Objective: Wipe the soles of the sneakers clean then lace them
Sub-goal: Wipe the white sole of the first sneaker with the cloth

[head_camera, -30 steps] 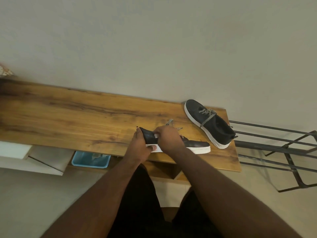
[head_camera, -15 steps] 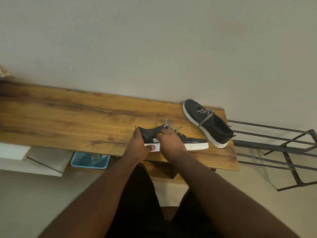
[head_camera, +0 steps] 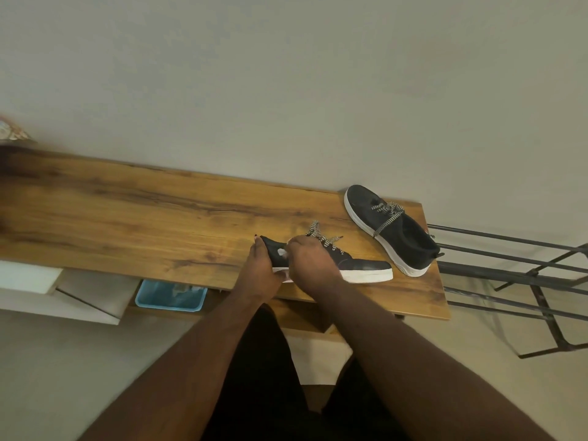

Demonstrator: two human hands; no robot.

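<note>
On near sneaker (head_camera: pixel 359 265), both hands (left hand (head_camera: pixel 259 272) cupping heel).

Showing wood-grain tabletop (head_camera: pixel 127 218), smooth, slightly glossy. Showing matt black cloth sneakers (head_camera: pixel 394 230) on smooth white rubber-like soles. Showing dark matt metal rack (head_camera: pixel 509 268) and glossy blue plastic tray (head_camera: pixel 170 296).
</note>
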